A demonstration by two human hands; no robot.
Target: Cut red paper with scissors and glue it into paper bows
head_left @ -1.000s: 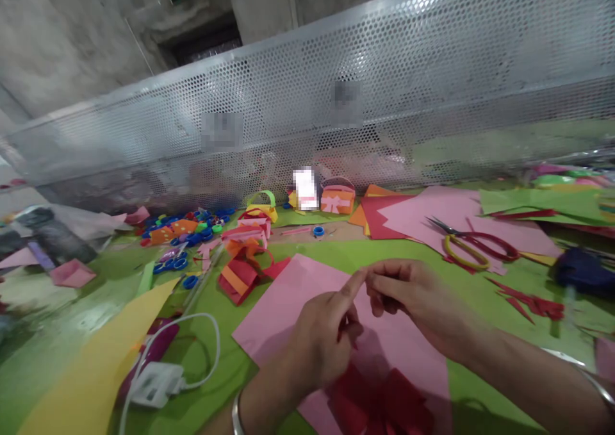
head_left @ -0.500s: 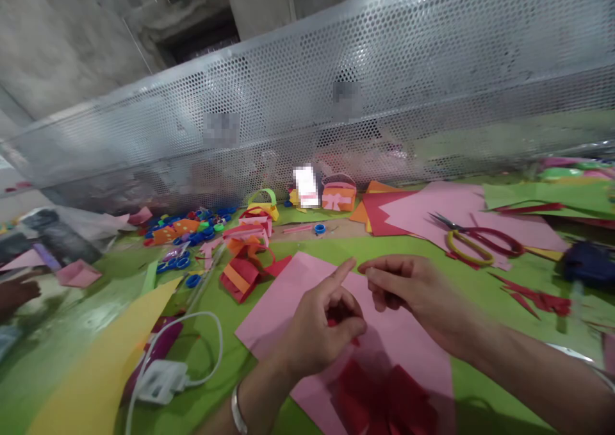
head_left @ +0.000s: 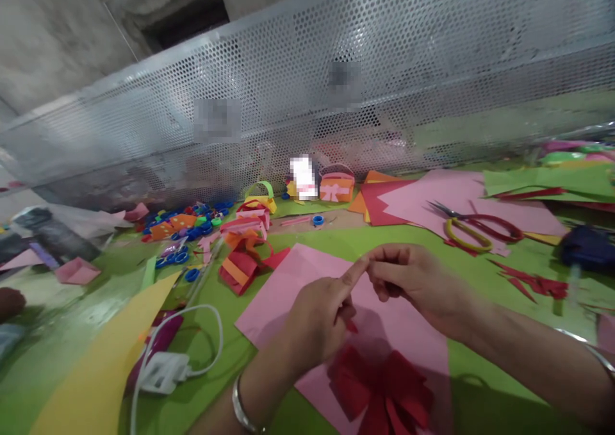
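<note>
My left hand [head_left: 319, 316] is over a pink paper sheet [head_left: 288, 294], its index finger stretched out and the other fingers curled in. A small red piece [head_left: 352, 325] shows just beside the curled fingers; whether they hold it is hidden. My right hand [head_left: 413, 281] has thumb and index finger pinched together at the tip of my left index finger. Anything between those fingertips is too small to make out. On the near part of the pink sheet lies a red paper bow [head_left: 384, 387] with several loops and tails, below both hands.
Scissors [head_left: 473, 227] with yellow and red handles lie on paper to the right, near red scraps [head_left: 538, 286]. Small paper bags [head_left: 239, 270] stand behind the sheet. A white charger with cable [head_left: 166, 372] and yellow paper [head_left: 96, 364] are left. A perforated metal panel [head_left: 288, 89] closes the back.
My left index finger has come up against my right fingertips, closing the small gap between the hands. The camera view has tilted slightly down, and the red bow shows more fully.
</note>
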